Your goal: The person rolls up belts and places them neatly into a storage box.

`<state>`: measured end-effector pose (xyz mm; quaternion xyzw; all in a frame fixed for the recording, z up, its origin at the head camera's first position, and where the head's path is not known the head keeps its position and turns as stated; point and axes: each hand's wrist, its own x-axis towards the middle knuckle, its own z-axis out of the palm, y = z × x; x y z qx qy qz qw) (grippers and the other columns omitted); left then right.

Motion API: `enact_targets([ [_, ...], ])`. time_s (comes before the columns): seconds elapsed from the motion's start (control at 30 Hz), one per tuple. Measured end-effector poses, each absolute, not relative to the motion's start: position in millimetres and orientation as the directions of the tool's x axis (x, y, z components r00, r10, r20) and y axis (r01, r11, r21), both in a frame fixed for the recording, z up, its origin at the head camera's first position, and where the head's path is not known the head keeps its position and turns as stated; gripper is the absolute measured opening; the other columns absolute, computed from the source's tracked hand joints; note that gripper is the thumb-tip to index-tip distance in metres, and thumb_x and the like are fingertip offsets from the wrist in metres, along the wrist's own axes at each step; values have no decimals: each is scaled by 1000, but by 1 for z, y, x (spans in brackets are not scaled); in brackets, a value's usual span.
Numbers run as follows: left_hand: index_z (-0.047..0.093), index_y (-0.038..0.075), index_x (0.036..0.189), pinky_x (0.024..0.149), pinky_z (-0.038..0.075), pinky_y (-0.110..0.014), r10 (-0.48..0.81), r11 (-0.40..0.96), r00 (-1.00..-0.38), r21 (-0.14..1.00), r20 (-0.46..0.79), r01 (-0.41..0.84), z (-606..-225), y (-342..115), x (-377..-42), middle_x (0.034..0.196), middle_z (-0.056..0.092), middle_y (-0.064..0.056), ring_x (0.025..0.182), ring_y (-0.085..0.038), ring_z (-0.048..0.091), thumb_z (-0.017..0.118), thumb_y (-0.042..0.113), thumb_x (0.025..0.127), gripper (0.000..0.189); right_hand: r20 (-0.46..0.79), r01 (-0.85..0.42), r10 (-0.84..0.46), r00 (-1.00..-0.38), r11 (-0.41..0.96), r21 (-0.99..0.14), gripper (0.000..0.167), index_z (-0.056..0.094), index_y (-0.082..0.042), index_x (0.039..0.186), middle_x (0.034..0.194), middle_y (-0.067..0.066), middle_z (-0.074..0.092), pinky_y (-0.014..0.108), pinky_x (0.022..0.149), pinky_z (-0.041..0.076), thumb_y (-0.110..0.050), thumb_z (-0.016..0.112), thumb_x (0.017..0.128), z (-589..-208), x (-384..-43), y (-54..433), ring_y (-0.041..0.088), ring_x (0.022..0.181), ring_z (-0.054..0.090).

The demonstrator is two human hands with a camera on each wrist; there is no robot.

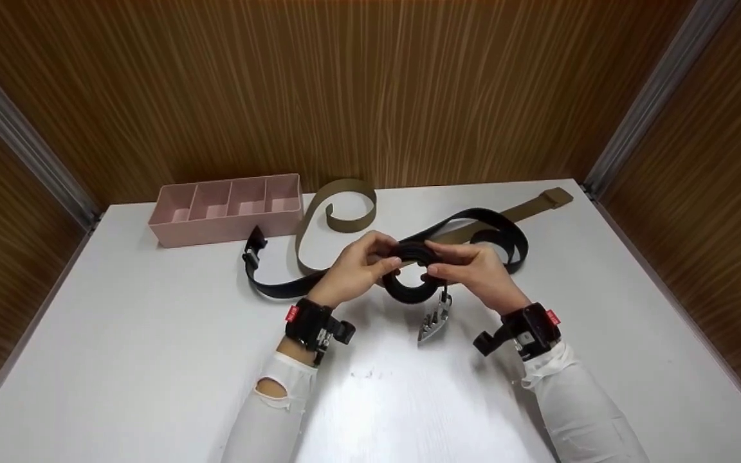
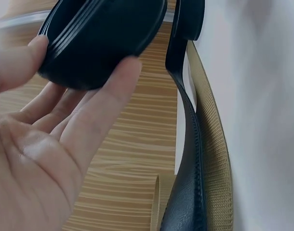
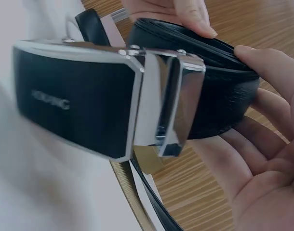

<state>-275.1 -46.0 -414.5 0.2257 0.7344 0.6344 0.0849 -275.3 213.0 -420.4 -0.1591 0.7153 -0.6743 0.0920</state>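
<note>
Both hands hold a coiled black leather belt (image 1: 412, 296) above the table, one at each side. My left hand (image 1: 357, 267) pinches the left of the coil, its thumb on the layered edge (image 2: 72, 41) and fingers against the outer face. My right hand (image 1: 476, 273) pinches the opposite side between thumb and fingers. From the coil's right side hangs a silver-framed buckle (image 1: 435, 321); its black front plate (image 3: 74, 96) carries blurred lettering. Behind the hands, a second black belt (image 1: 283, 289) lies loosely curved across a tan webbing belt (image 1: 345, 186).
A pink tray (image 1: 229, 226) with several compartments stands at the back left, near the buckle end (image 1: 252, 254) of the loose black belt. Wood-grain panels (image 1: 370, 90) enclose the white table (image 1: 152, 347) at the back and sides.
</note>
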Motion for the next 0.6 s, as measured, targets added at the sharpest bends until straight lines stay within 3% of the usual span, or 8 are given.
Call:
enact_targets([
  [0.23, 59, 1, 124, 71, 55, -27, 502, 163, -854, 955, 137, 248, -411, -46, -272, 111, 70, -13, 86, -14, 67, 72, 9, 99, 29, 58, -114, -397, -916, 119, -986, 50, 66, 1, 134, 116, 14, 76, 30, 76, 61, -6, 84, 88, -416, -275, 221, 20, 91, 77],
  [0.47, 65, 4, 122, 71, 56, -28, 564, 209, -817, 937, 119, 280, -409, -45, -270, 107, 73, -8, 91, -15, 68, 77, 15, 96, 31, 5, -105, -526, -851, 161, -981, 51, 66, 3, 134, 122, 16, 73, 35, 85, 60, -7, 84, 88, -411, -273, 223, 28, 100, 76],
  [0.6, 66, 4, 121, 69, 57, -30, 568, 203, -815, 940, 116, 275, -409, -46, -269, 105, 74, -8, 90, -15, 69, 77, 13, 95, 30, -6, -106, -538, -843, 177, -978, 50, 67, 1, 134, 124, 14, 73, 35, 86, 60, -10, 84, 89, -411, -273, 222, 25, 100, 76],
])
